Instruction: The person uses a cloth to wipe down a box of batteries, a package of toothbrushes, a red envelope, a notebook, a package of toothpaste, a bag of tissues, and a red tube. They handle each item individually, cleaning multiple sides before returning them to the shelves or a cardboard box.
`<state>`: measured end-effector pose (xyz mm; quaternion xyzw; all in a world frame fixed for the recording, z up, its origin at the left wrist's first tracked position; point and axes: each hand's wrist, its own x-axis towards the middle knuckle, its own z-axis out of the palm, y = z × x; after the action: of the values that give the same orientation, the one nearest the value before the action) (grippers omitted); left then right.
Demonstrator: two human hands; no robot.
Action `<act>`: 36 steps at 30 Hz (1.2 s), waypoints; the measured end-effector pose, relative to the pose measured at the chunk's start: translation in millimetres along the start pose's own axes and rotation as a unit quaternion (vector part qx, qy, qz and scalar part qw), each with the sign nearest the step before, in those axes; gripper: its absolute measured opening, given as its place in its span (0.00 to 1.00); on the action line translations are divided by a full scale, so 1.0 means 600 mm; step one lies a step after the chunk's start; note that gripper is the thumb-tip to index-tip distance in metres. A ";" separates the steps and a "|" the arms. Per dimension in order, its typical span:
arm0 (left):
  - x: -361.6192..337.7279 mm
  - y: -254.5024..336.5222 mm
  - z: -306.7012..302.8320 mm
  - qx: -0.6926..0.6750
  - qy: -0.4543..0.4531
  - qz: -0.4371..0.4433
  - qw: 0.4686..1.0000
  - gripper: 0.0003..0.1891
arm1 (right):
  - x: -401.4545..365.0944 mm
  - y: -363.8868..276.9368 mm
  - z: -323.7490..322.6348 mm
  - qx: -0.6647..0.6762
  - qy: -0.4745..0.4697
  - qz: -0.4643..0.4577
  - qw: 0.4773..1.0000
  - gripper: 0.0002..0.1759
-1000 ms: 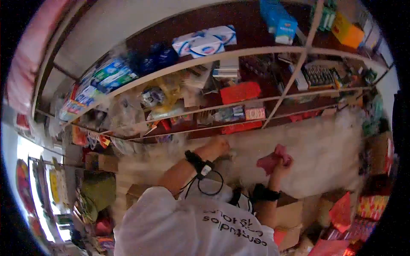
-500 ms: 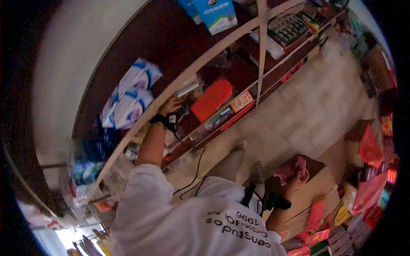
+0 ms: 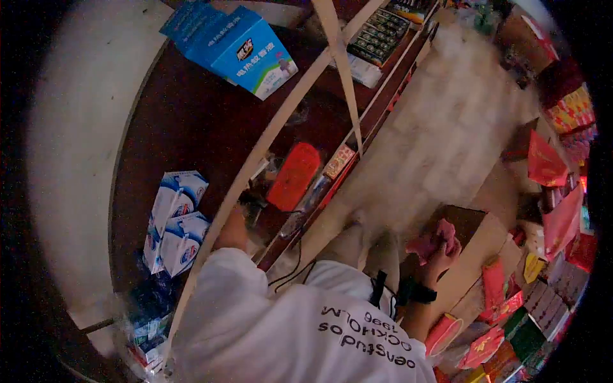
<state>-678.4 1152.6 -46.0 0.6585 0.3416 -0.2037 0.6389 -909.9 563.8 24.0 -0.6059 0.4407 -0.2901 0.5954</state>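
My right hand [image 3: 447, 254] is closed round a crumpled pink cloth [image 3: 421, 246], above an open cardboard box [image 3: 471, 246]. A black band is on that wrist. My left forearm [image 3: 231, 233] reaches in under the pale edge of the dark red shelf [image 3: 185, 121]; the edge hides the hand, so its fingers do not show. Close to it, on the lower level, lie a dark object [image 3: 253, 205] too blurred to name and a flat red piece with a rounded end [image 3: 295, 175].
Blue boxes [image 3: 255, 54] and blue-white packs [image 3: 185, 239] stand on the upper shelf. A small patterned box [image 3: 339, 161] and a tray of batteries [image 3: 378, 37] sit lower down. Red packages [image 3: 493, 281] crowd the right side. A black cable [image 3: 295, 262] hangs by my waist.
The view has shifted, bringing the blue boxes further into sight. My left hand, visible at the shelf half a second ago, is now behind its edge. My right hand still grips the cloth.
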 end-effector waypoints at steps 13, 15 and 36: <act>-0.026 -0.026 -0.010 -0.072 -0.014 0.009 0.997 0.09 | 0.026 -0.048 -0.028 0.011 -0.197 -0.013 0.980 0.15; -0.053 -0.031 -0.003 -0.103 -0.028 0.010 0.994 0.08 | 0.028 -0.014 -0.008 0.078 -0.132 -0.106 0.982 0.19; -0.687 -0.131 0.483 -0.247 -0.161 0.208 0.933 0.29 | -0.131 -0.249 -0.036 0.013 -0.650 -0.493 0.577 0.23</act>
<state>-967.2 786.4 160.0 0.4947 0.1292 -0.0791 0.8558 -935.3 608.5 186.5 -0.7481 -0.4355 -0.0729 0.4954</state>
